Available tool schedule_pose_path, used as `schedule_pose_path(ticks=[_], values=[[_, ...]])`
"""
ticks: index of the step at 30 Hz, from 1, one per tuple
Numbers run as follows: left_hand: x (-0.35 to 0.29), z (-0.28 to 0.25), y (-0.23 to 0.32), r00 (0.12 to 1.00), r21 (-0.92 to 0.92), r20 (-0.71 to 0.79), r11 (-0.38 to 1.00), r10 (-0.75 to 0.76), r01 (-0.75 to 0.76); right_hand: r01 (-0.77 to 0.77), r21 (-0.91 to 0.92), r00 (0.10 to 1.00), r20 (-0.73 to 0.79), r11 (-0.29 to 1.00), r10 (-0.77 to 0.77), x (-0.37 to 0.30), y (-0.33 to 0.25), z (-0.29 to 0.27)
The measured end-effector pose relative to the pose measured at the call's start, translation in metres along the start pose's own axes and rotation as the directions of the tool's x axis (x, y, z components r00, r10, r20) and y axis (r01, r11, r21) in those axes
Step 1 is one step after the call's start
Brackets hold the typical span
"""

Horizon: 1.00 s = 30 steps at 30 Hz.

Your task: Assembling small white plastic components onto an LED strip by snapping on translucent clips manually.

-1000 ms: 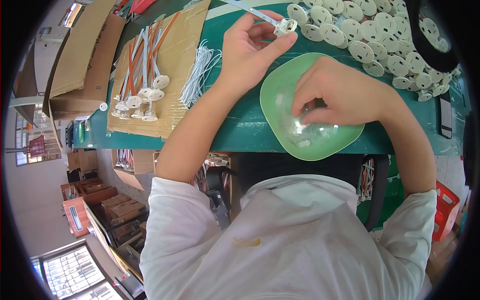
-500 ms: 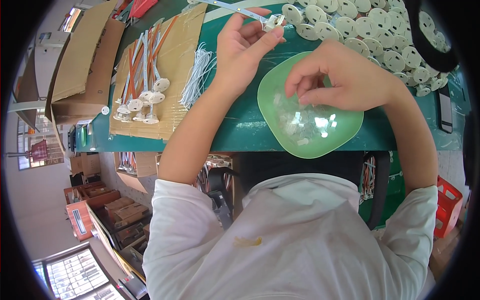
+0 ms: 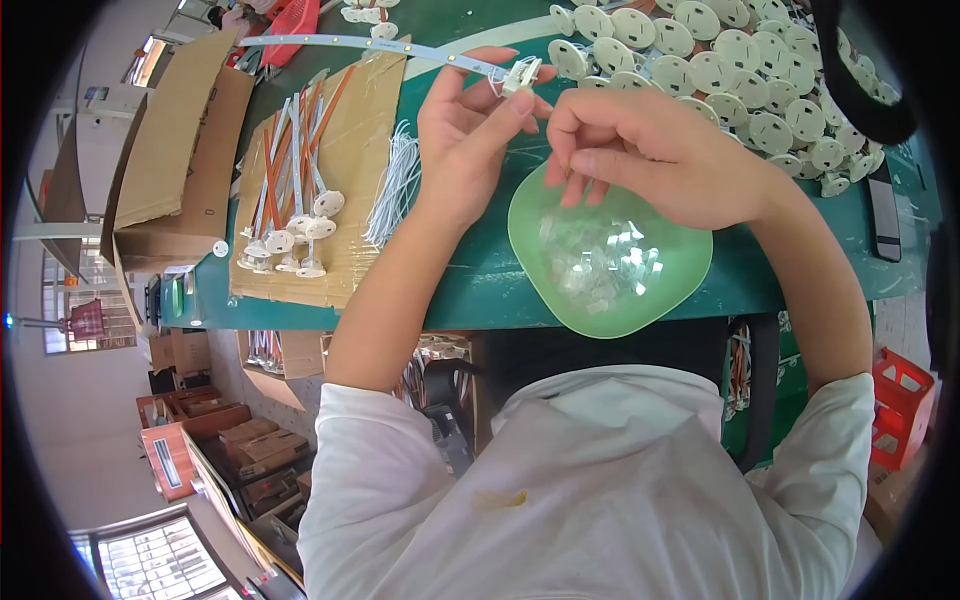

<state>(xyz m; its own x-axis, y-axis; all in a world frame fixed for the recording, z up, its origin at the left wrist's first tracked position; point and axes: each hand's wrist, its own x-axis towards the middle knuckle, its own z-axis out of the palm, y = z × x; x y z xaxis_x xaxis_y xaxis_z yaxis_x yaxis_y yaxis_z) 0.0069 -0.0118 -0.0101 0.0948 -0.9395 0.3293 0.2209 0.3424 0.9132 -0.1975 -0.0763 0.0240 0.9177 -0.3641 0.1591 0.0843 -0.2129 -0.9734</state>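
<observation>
One left hand, far centre: fingers and thumb pinching the white fitting at the right end of a strip, whose length runs left over the cardboard; I judge this keeps the fitting within the other hand's reach.
One right hand, above the bowl's far side: fingers curled, thumb near forefinger; whether they grasp anything, I cannot tell.
One bowl, near centre on the bench, holding clear pieces, likely set close for short reaches.
Many discs, heaped far right.
Several assemblies, left, disc ends near, apparently aligned for order.
One wire bundle, cardboard's right edge, laid lengthwise, perhaps against tangling.
</observation>
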Motion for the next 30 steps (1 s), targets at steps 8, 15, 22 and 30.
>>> schedule_pose_path(ticks=[8,15,22,30], values=[[-0.004,-0.005,0.005,0.998,-0.195,0.055,0.98,-0.04,0.05,-0.037,-0.074,0.999,0.015,0.997,0.038,-0.002,-0.012,-0.004],[-0.006,-0.003,0.007,0.992,-0.282,0.118,0.956,-0.045,0.077,0.002,0.106,0.985,-0.17,0.994,0.017,-0.004,-0.008,0.003],[-0.006,-0.002,0.008,0.989,-0.347,0.138,0.932,-0.058,0.103,0.009,-0.109,0.971,-0.236,0.994,-0.035,0.0,-0.009,0.0],[-0.008,-0.002,0.008,0.985,-0.334,0.163,0.935,-0.064,0.116,-0.009,-0.091,0.85,-0.525,0.996,-0.04,0.001,-0.01,0.002]])
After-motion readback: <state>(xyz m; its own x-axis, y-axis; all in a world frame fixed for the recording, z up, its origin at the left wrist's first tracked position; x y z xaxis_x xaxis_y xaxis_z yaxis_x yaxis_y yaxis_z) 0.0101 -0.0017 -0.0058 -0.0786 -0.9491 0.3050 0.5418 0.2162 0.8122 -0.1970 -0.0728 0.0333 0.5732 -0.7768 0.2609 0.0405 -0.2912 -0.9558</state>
